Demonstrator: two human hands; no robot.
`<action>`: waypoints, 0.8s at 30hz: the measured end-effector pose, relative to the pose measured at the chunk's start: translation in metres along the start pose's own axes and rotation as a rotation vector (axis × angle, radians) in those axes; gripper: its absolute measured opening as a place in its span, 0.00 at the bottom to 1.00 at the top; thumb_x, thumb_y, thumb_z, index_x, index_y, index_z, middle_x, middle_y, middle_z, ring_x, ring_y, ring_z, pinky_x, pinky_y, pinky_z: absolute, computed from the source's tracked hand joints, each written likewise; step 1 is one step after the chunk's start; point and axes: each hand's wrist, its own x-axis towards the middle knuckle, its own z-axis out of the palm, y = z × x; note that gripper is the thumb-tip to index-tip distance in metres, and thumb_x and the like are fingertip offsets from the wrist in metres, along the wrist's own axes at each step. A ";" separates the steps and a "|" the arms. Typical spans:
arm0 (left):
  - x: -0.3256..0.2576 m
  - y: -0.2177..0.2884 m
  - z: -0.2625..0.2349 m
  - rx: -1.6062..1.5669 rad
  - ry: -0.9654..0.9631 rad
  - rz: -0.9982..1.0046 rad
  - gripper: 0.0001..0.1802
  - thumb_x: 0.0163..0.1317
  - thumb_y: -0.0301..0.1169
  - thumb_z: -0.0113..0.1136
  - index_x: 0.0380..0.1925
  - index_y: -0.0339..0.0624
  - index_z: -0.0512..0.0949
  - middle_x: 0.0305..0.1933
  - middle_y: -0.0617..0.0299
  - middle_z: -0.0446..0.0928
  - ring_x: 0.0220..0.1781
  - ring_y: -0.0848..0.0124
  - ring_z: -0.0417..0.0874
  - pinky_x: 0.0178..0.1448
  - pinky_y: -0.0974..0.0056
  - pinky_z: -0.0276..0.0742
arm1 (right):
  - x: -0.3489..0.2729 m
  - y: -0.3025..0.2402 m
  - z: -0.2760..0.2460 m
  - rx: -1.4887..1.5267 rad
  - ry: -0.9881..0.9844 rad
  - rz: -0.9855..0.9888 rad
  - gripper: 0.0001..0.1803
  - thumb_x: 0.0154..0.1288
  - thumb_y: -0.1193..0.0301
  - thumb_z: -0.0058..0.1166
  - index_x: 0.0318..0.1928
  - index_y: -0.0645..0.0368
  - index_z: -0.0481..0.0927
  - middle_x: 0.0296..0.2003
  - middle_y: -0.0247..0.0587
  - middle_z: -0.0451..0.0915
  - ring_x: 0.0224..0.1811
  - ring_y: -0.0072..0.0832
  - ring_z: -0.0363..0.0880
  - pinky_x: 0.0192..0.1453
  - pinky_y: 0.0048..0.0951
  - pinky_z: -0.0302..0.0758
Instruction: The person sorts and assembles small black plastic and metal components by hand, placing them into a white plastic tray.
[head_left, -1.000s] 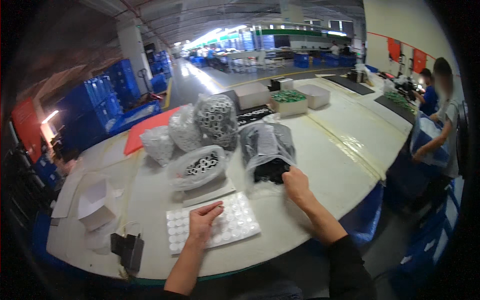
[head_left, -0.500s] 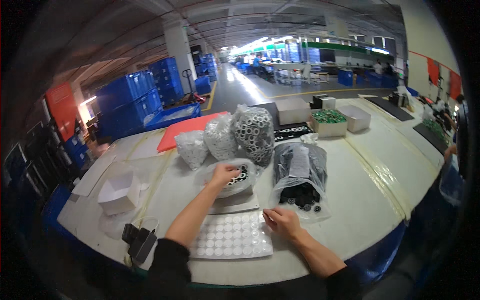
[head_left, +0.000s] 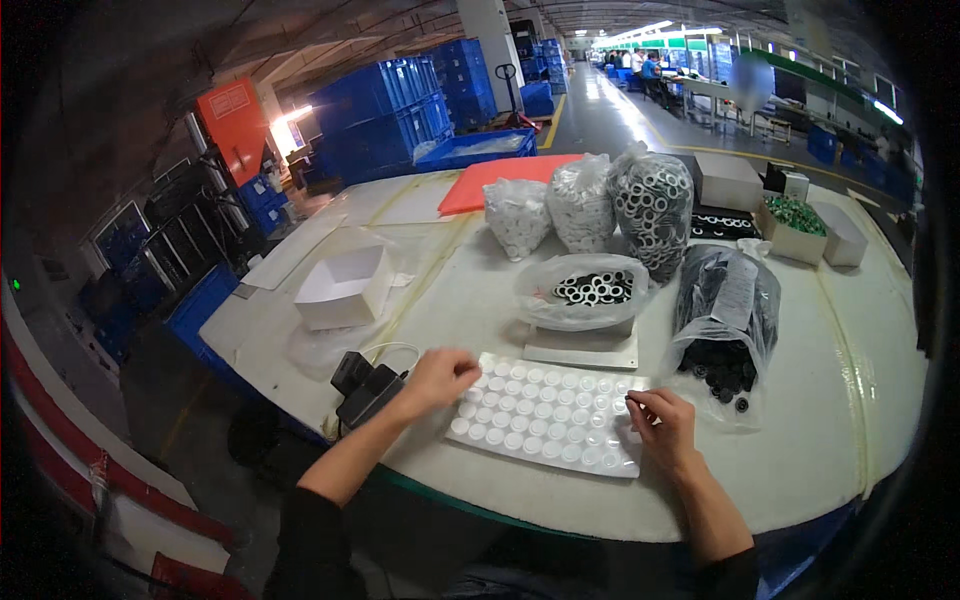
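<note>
A person works at a white worktop (head_left: pixel 860 400) in a large factory hall, both bare hands at a clear plastic blister tray (head_left: pixel 545 412) of round pockets that lies flat near the front edge. The left hand (head_left: pixel 435 378) rests at the tray's left end, its fingers curled in a narrow grip over the corner pockets; whether it holds anything cannot be told. The right hand (head_left: pixel 662 420) sits at the tray's right edge, thumb and forefinger pinched on what looks like a small dark part, too small to identify.

Just behind the tray, a flat metal plate (head_left: pixel 580 350) carries an open clear bag of black rings (head_left: pixel 585 290). To its right, a dark bag of black parts (head_left: pixel 725 320) lies slumped, its mouth toward the front edge, a few pieces spilled beside the right hand. Farther back stand 3 knotted bags (head_left: pixel 585 205) of small parts, in front of a red sheet (head_left: pixel 500 175). A white open box (head_left: pixel 345 287) sits well to the left, and a black device with a white cable (head_left: pixel 365 385) lies just beside the left wrist. Blue crates (head_left: pixel 385 115) are stacked beyond the worktop.
</note>
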 end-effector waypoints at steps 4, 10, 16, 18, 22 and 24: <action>-0.043 -0.013 0.020 0.022 0.042 0.046 0.10 0.51 0.35 0.60 0.28 0.39 0.80 0.28 0.53 0.78 0.30 0.59 0.80 0.37 0.60 0.74 | -0.002 -0.006 0.005 0.021 -0.018 -0.015 0.06 0.56 0.81 0.58 0.36 0.63 0.82 0.26 0.40 0.78 0.19 0.21 0.77 0.22 0.20 0.72; -0.027 -0.009 0.035 0.023 0.095 0.117 0.10 0.50 0.34 0.61 0.27 0.38 0.79 0.28 0.53 0.76 0.33 0.57 0.77 0.40 0.57 0.72 | -0.003 -0.013 0.009 -0.019 0.011 0.002 0.05 0.55 0.77 0.60 0.34 0.61 0.82 0.23 0.41 0.78 0.19 0.26 0.75 0.25 0.24 0.72; -0.001 0.007 0.042 0.125 0.035 0.130 0.11 0.48 0.35 0.60 0.23 0.36 0.79 0.28 0.48 0.76 0.34 0.52 0.77 0.41 0.54 0.72 | -0.005 -0.006 0.004 -0.057 0.002 -0.008 0.06 0.54 0.76 0.60 0.34 0.61 0.82 0.23 0.41 0.77 0.19 0.27 0.75 0.24 0.25 0.72; 0.007 0.002 0.048 0.225 0.024 0.165 0.11 0.46 0.34 0.59 0.20 0.35 0.78 0.25 0.44 0.75 0.32 0.49 0.77 0.39 0.51 0.72 | -0.008 -0.008 0.007 0.007 0.057 0.039 0.05 0.54 0.77 0.59 0.33 0.61 0.81 0.25 0.43 0.79 0.20 0.28 0.77 0.25 0.25 0.75; 0.018 -0.008 0.061 0.378 -0.052 0.233 0.13 0.45 0.35 0.55 0.16 0.35 0.77 0.20 0.42 0.73 0.25 0.48 0.76 0.33 0.49 0.70 | -0.020 0.019 0.011 0.082 0.034 0.058 0.11 0.49 0.76 0.58 0.36 0.58 0.80 0.27 0.46 0.80 0.23 0.33 0.79 0.28 0.31 0.76; 0.014 -0.011 0.054 0.537 -0.024 0.339 0.07 0.39 0.28 0.55 0.12 0.34 0.74 0.19 0.46 0.71 0.28 0.48 0.73 0.33 0.46 0.66 | -0.014 0.032 0.024 0.065 0.077 -0.116 0.12 0.51 0.75 0.58 0.39 0.60 0.80 0.30 0.45 0.79 0.26 0.36 0.79 0.31 0.31 0.76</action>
